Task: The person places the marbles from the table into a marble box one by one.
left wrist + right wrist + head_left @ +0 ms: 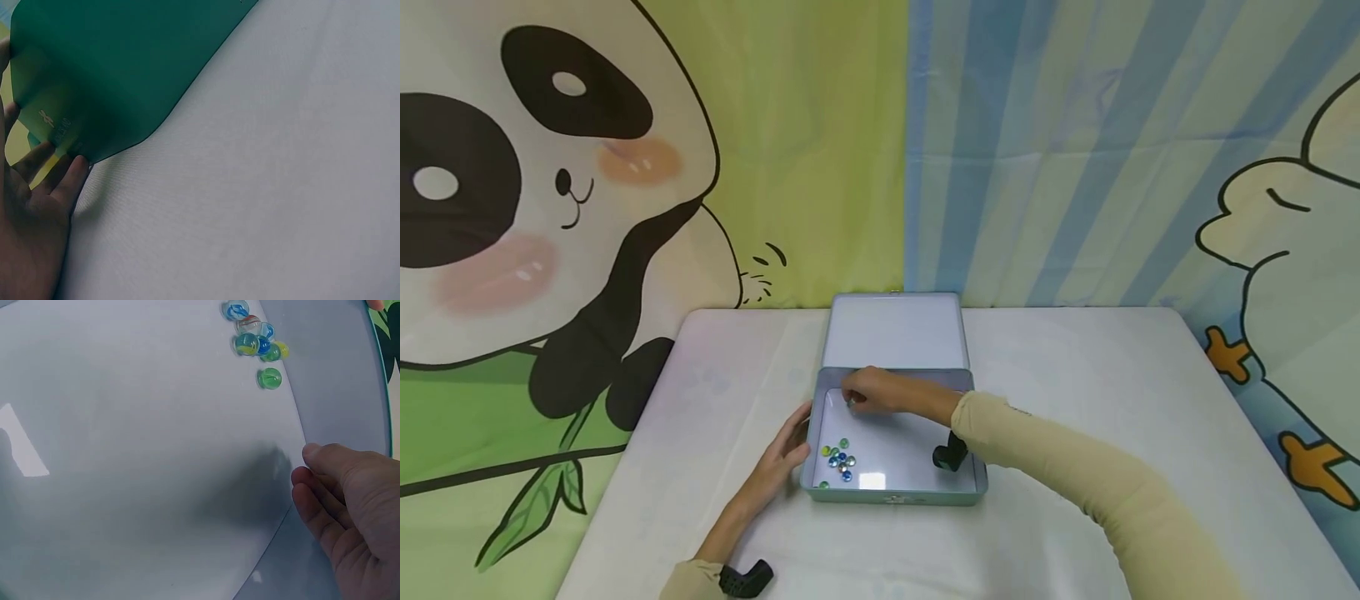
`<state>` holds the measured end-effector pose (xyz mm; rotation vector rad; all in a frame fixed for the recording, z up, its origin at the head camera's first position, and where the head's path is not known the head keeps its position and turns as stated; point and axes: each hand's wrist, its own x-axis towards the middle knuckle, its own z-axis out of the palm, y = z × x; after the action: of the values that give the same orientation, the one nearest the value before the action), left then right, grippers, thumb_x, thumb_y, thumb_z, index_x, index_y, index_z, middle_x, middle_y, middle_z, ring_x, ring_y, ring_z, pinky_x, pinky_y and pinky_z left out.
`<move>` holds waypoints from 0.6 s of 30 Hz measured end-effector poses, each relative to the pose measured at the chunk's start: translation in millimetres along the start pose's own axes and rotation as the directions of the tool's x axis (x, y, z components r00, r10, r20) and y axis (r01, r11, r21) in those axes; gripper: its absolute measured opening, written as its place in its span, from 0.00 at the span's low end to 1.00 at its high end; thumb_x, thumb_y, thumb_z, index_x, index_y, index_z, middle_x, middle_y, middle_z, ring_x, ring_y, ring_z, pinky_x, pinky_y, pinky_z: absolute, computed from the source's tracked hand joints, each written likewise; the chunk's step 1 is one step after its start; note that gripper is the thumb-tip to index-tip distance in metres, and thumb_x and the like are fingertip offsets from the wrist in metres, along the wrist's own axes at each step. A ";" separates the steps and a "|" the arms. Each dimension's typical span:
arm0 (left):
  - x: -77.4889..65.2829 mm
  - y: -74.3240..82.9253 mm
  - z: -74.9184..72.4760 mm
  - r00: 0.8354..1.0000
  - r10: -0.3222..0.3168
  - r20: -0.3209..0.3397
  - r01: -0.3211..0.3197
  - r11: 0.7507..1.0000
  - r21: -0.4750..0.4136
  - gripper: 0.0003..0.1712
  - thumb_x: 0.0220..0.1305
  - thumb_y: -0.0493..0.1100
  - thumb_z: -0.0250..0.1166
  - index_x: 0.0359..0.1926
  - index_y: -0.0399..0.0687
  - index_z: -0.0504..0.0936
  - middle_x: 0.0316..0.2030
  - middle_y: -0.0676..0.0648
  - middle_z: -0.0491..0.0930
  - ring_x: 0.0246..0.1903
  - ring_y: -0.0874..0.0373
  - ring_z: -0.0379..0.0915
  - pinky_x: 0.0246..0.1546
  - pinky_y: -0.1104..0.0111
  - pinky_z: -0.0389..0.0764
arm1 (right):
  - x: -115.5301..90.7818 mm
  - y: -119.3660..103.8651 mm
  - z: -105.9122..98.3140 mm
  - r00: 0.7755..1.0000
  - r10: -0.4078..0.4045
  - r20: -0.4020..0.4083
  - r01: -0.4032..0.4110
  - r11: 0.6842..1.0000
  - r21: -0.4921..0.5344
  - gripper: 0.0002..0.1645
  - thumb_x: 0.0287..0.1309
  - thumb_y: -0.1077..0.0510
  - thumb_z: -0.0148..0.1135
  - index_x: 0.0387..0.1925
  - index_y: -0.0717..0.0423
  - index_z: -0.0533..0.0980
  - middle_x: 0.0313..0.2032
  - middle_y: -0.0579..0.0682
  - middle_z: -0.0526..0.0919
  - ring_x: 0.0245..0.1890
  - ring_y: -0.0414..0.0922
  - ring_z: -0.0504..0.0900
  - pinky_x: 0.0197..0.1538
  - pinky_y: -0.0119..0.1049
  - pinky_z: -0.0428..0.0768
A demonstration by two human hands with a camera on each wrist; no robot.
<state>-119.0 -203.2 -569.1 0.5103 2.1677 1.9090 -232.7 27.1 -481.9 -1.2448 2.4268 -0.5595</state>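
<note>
A green metal box with a pale inside lies on the table, its lid raised at the back. My left hand rests against its left side, the fingers fairly straight along the green wall. Over the far left part of the box floor, my right hand has thumb and fingers drawn together. At their tips a small glassy spot, like a marble, shows in the head view; the right wrist view hides it behind the fingers. Several coloured glass marbles lie clustered toward the box's near left corner.
The box stands on a white-covered table. Behind it hangs a printed curtain with a panda and stripes. Each wrist wears a black device. My right forearm's sleeve crosses over the box's right edge.
</note>
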 end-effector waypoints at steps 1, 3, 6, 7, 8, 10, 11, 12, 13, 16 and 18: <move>0.2 0.3 0.2 1.000 -0.003 0.002 0.003 1.000 0.000 0.37 0.72 0.37 0.48 0.77 0.60 0.46 0.76 0.37 0.45 0.74 0.35 0.41 0.63 0.84 0.56 | 1.3 0.4 0.8 1.000 0.001 0.002 -0.001 1.000 -0.002 0.05 0.60 0.63 0.63 0.38 0.60 0.79 0.33 0.52 0.83 0.31 0.37 0.72 0.36 0.24 0.72; 0.7 1.1 0.6 1.000 -0.011 0.005 0.011 1.000 0.003 0.37 0.72 0.38 0.48 0.77 0.61 0.46 0.76 0.38 0.45 0.75 0.36 0.41 0.63 0.84 0.56 | 4.1 0.8 1.9 1.000 -0.001 0.004 0.001 1.000 -0.009 0.06 0.60 0.62 0.64 0.38 0.60 0.79 0.34 0.52 0.83 0.31 0.37 0.73 0.36 0.23 0.73; 0.4 1.2 0.7 1.000 -0.015 0.005 0.015 1.000 0.001 0.37 0.72 0.38 0.47 0.77 0.62 0.46 0.76 0.38 0.45 0.74 0.35 0.41 0.63 0.84 0.56 | 9.3 0.4 3.8 1.000 -0.005 0.012 0.005 1.000 -0.018 0.06 0.60 0.62 0.64 0.38 0.59 0.79 0.34 0.52 0.84 0.32 0.37 0.74 0.37 0.24 0.74; 0.3 1.2 0.6 1.000 -0.015 0.005 0.015 1.000 0.002 0.37 0.72 0.39 0.47 0.77 0.62 0.46 0.76 0.38 0.45 0.74 0.35 0.41 0.62 0.84 0.57 | 11.0 0.5 4.4 1.000 -0.004 0.015 0.004 1.000 -0.021 0.06 0.60 0.62 0.64 0.38 0.59 0.79 0.35 0.52 0.84 0.32 0.37 0.74 0.37 0.24 0.74; 0.3 1.3 0.5 1.000 -0.016 0.004 0.016 1.000 0.001 0.37 0.72 0.39 0.47 0.77 0.62 0.46 0.76 0.38 0.46 0.74 0.36 0.41 0.62 0.84 0.57 | 12.6 0.6 5.2 1.000 -0.002 0.018 0.003 1.000 -0.027 0.06 0.60 0.61 0.65 0.38 0.59 0.78 0.35 0.52 0.84 0.33 0.37 0.75 0.38 0.24 0.75; 0.3 1.1 0.3 1.000 -0.012 0.005 0.012 1.000 -0.001 0.37 0.72 0.38 0.47 0.77 0.62 0.46 0.76 0.38 0.46 0.74 0.35 0.42 0.62 0.84 0.57 | 15.0 1.2 7.2 1.000 0.007 0.023 -0.006 0.999 -0.044 0.06 0.60 0.61 0.65 0.38 0.58 0.78 0.35 0.51 0.83 0.33 0.37 0.75 0.38 0.23 0.74; 0.4 0.8 0.2 1.000 -0.009 0.005 0.009 1.000 -0.003 0.37 0.72 0.38 0.47 0.77 0.61 0.46 0.76 0.37 0.46 0.74 0.35 0.42 0.62 0.84 0.57 | 15.9 1.7 8.3 1.000 0.010 0.028 -0.009 0.998 -0.059 0.06 0.59 0.60 0.65 0.38 0.58 0.78 0.35 0.50 0.83 0.33 0.37 0.74 0.38 0.23 0.74; 0.4 0.6 0.1 1.000 -0.007 0.006 0.007 1.000 -0.005 0.37 0.72 0.38 0.47 0.77 0.61 0.46 0.76 0.37 0.46 0.74 0.35 0.41 0.63 0.84 0.57 | 16.7 2.0 9.6 0.999 0.017 0.034 -0.014 0.997 -0.072 0.06 0.59 0.60 0.66 0.38 0.57 0.78 0.34 0.50 0.83 0.32 0.36 0.74 0.38 0.23 0.74; 0.5 0.4 0.0 1.000 -0.004 0.007 0.004 1.000 -0.008 0.37 0.72 0.38 0.47 0.77 0.61 0.46 0.76 0.37 0.46 0.74 0.35 0.41 0.63 0.84 0.57 | 17.2 2.4 10.9 0.999 0.027 0.040 -0.024 0.996 -0.081 0.06 0.59 0.59 0.66 0.38 0.57 0.79 0.34 0.49 0.83 0.32 0.35 0.74 0.37 0.22 0.73; 0.5 -0.4 -0.4 1.000 0.008 0.010 -0.008 1.000 -0.015 0.37 0.72 0.37 0.47 0.77 0.59 0.46 0.76 0.35 0.46 0.74 0.33 0.41 0.63 0.84 0.57 | 17.7 2.9 14.1 0.997 0.055 0.052 -0.050 0.994 -0.098 0.06 0.59 0.59 0.66 0.38 0.56 0.79 0.34 0.48 0.83 0.31 0.34 0.73 0.36 0.21 0.72; 0.5 -0.8 -0.7 1.000 0.014 0.012 -0.014 1.000 -0.017 0.37 0.72 0.37 0.48 0.77 0.59 0.46 0.76 0.35 0.46 0.74 0.33 0.41 0.63 0.84 0.58 | 17.8 2.8 15.1 0.997 0.066 0.051 -0.061 0.994 -0.094 0.06 0.59 0.59 0.66 0.37 0.56 0.79 0.34 0.47 0.83 0.31 0.34 0.73 0.36 0.20 0.73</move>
<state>-119.8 -203.8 -569.7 0.5339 2.1443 1.9242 -237.2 11.2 -498.6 -1.1972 2.4624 -0.3951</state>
